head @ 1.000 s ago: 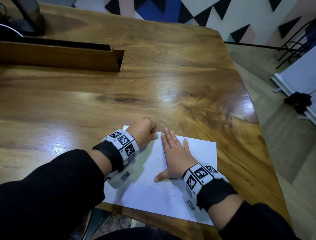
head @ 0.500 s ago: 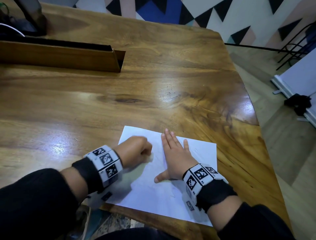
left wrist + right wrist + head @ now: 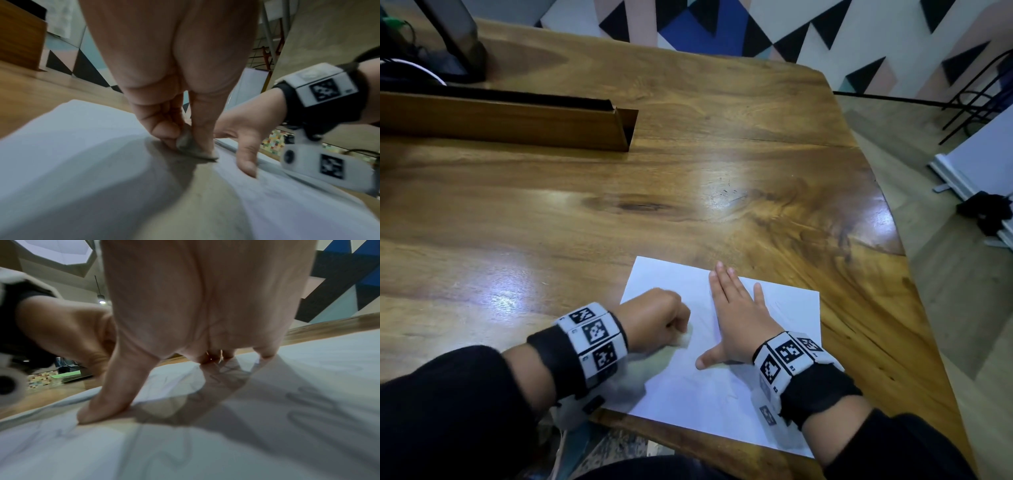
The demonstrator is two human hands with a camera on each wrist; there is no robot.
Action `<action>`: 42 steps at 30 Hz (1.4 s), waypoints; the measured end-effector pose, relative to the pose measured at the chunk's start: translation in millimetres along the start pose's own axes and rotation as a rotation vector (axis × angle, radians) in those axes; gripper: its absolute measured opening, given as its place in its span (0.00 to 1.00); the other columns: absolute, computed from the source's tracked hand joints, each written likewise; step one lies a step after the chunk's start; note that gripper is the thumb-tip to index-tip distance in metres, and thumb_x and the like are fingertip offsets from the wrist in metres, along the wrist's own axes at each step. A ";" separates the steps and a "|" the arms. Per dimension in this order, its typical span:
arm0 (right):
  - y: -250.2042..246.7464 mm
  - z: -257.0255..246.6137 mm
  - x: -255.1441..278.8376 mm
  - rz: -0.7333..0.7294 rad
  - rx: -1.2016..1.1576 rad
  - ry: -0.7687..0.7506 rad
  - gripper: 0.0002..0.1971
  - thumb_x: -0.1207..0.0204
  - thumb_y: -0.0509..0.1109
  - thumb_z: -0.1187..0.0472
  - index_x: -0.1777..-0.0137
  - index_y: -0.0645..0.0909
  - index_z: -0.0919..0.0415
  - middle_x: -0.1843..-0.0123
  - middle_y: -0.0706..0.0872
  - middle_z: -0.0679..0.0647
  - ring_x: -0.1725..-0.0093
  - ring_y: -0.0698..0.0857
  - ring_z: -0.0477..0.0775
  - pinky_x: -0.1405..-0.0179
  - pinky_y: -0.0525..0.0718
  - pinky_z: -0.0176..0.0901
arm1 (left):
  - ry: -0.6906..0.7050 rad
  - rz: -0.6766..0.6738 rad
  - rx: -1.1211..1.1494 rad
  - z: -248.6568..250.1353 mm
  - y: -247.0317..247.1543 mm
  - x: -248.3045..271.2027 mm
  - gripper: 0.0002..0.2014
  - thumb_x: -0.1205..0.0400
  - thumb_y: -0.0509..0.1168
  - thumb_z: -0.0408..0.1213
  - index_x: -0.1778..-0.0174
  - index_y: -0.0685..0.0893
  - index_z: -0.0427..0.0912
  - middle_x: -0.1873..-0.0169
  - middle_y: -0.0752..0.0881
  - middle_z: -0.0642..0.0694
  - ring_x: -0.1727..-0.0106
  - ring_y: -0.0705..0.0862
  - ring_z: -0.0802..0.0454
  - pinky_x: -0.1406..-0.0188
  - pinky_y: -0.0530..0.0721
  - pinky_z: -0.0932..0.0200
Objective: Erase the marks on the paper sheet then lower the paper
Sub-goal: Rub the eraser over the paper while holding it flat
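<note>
On the wooden surface (image 3: 688,178), seen from my head, the paper sheet (image 3: 688,387) lies flat at the near edge with my right hand (image 3: 736,318) spread open on it and my left hand (image 3: 654,318) fisted round a small eraser (image 3: 685,337); that flat palm should bear down so the sheet cannot creep or crease. From the left wrist, my fingertips (image 3: 164,131) pinch the eraser's worn end against the paper, so short light strokes suit best. From the right wrist, faint pencil marks (image 3: 308,410) remain beside my thumb (image 3: 107,402), so I judge erasing unfinished.
</note>
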State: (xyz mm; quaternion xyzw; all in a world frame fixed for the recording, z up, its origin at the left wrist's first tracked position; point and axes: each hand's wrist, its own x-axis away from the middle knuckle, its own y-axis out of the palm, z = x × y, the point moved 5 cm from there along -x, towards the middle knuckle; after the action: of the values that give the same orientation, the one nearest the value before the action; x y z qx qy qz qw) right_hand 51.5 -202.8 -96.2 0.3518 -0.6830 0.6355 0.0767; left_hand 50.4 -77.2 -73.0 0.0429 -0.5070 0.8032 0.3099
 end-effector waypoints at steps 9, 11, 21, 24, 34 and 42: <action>-0.3 1.2 1.1 -0.001 -0.003 0.006 0.72 0.42 0.77 0.32 0.18 0.25 0.61 0.18 0.22 0.52 0.18 0.26 0.52 0.22 0.33 0.63 | 0.047 -0.098 0.006 6.6 9.6 3.9 0.06 0.27 0.70 0.37 0.57 0.85 0.40 0.55 0.84 0.42 0.58 0.76 0.54 0.68 0.69 0.70; 0.4 0.5 1.7 -0.001 0.000 0.005 0.72 0.42 0.78 0.32 0.18 0.25 0.61 0.18 0.22 0.52 0.18 0.27 0.52 0.21 0.33 0.62 | 0.022 -0.044 -0.010 6.4 -0.5 -5.8 0.07 0.27 0.70 0.37 0.57 0.85 0.39 0.54 0.85 0.42 0.57 0.78 0.51 0.66 0.69 0.64; 0.6 0.1 1.3 -0.018 0.000 0.003 0.73 0.41 0.77 0.32 0.19 0.24 0.61 0.18 0.21 0.52 0.18 0.26 0.52 0.21 0.33 0.63 | 0.000 -0.131 -0.024 4.1 5.4 2.1 0.07 0.28 0.71 0.38 0.57 0.86 0.41 0.55 0.86 0.42 0.58 0.78 0.53 0.65 0.71 0.63; 0.6 0.6 1.1 -0.021 0.002 0.005 0.73 0.42 0.77 0.32 0.19 0.24 0.61 0.19 0.21 0.52 0.18 0.26 0.51 0.21 0.33 0.63 | -0.025 0.060 -0.021 7.6 -9.3 -15.3 0.06 0.26 0.69 0.36 0.56 0.84 0.39 0.58 0.82 0.41 0.55 0.79 0.46 0.61 0.68 0.63; 2.7 1.7 0.4 -0.021 -0.003 0.005 0.73 0.42 0.77 0.31 0.19 0.24 0.61 0.19 0.21 0.52 0.19 0.25 0.51 0.22 0.32 0.63 | 0.002 0.062 -0.016 -3.8 -7.2 -2.3 0.05 0.26 0.67 0.34 0.57 0.84 0.38 0.57 0.80 0.42 0.51 0.79 0.45 0.65 0.64 0.62; 2.5 1.2 -0.2 -0.028 0.001 0.010 0.73 0.42 0.77 0.31 0.19 0.23 0.61 0.19 0.20 0.52 0.19 0.25 0.51 0.22 0.32 0.63 | 0.055 -0.068 0.042 -6.8 21.2 32.3 0.06 0.27 0.69 0.38 0.61 0.84 0.39 0.62 0.76 0.49 0.59 0.74 0.54 0.69 0.67 0.68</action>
State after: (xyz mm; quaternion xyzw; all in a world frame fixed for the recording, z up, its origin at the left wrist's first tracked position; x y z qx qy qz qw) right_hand 50.6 -204.0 -98.5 0.3582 -0.6775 0.6363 0.0886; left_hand 14.6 -63.0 -80.6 0.0444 -0.4798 0.8035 0.3497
